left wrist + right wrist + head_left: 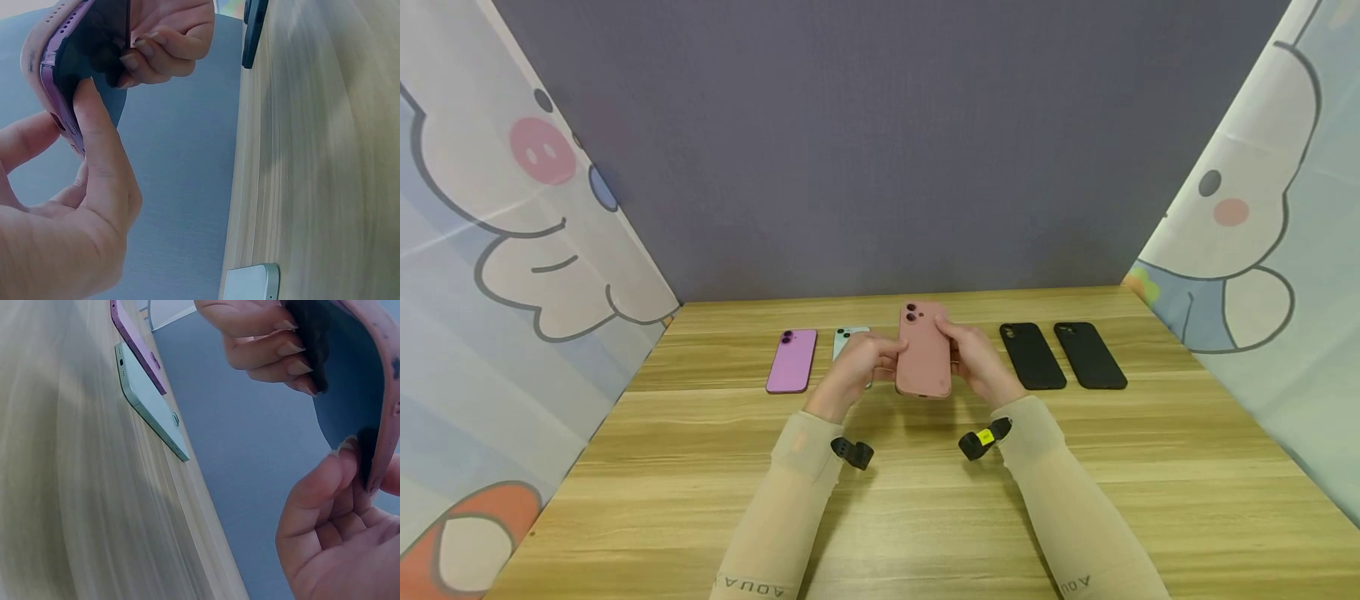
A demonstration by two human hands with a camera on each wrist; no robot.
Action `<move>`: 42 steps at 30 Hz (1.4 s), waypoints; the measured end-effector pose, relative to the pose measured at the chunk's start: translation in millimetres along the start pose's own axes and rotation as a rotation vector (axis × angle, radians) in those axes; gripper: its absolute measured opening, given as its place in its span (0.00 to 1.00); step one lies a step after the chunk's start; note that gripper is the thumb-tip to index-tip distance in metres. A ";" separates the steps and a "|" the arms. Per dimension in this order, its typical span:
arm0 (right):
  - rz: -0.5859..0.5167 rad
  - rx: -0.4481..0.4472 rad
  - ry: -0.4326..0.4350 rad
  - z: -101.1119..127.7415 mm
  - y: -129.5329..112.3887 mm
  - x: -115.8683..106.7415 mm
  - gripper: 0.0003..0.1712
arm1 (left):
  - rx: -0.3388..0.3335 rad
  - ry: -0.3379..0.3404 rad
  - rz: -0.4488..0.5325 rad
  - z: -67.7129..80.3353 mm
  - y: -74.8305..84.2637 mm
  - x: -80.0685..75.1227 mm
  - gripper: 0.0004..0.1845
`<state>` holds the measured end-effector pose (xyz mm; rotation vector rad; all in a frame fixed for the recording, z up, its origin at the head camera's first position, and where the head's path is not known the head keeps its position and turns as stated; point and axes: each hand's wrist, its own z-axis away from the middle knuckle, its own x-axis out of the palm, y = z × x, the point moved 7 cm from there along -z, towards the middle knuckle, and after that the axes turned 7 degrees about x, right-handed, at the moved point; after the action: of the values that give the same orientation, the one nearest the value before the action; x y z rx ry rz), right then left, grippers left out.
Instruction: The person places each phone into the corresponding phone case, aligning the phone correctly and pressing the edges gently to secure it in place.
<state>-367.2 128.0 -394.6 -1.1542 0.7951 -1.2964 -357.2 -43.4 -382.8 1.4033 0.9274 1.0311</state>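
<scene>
Above the wooden table both hands hold a phone in a salmon-pink case, its back with the camera holes facing up. My left hand grips its left edge. In the left wrist view the thumb presses the purple phone edge inside the case. My right hand grips the right edge, its fingers curled under the dark screen. In the right wrist view the right thumb sits on the case rim.
A purple phone and a mint phone lie on the table to the left. Two black cases lie to the right. Cartoon-print curtains close off both sides, and a grey wall stands behind.
</scene>
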 end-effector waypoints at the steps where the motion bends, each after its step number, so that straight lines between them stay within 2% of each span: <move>1: -0.003 0.001 0.003 0.1 -0.1 0.0 0.27 | -0.001 -0.001 -0.001 -0.3 -0.4 0.0 0.13; 7: -0.015 0.004 0.013 0.8 -1.1 -0.3 0.23 | -0.001 -0.006 -0.002 0.4 -0.1 0.6 0.14; 14: -0.023 0.002 0.018 0.8 -1.1 -1.8 0.26 | -0.009 -0.011 0.001 0.1 -1.2 -0.2 0.12; 21: -0.040 -0.001 0.043 1.1 -2.2 -7.2 0.27 | -0.022 -0.054 -0.004 0.1 -3.1 1.6 0.09; 28: -0.069 -0.020 0.058 0.8 -4.0 -9.7 0.24 | -0.026 -0.095 -0.049 0.1 -2.9 4.2 0.09; 42: -0.086 -0.030 0.050 1.0 -4.1 -10.0 0.20 | -0.028 -0.122 -0.078 0.8 -1.9 5.5 0.09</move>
<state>-369.1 138.3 -392.0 -1.1948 0.8111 -1.3934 -354.8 -38.3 -384.2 1.3803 0.8683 0.8871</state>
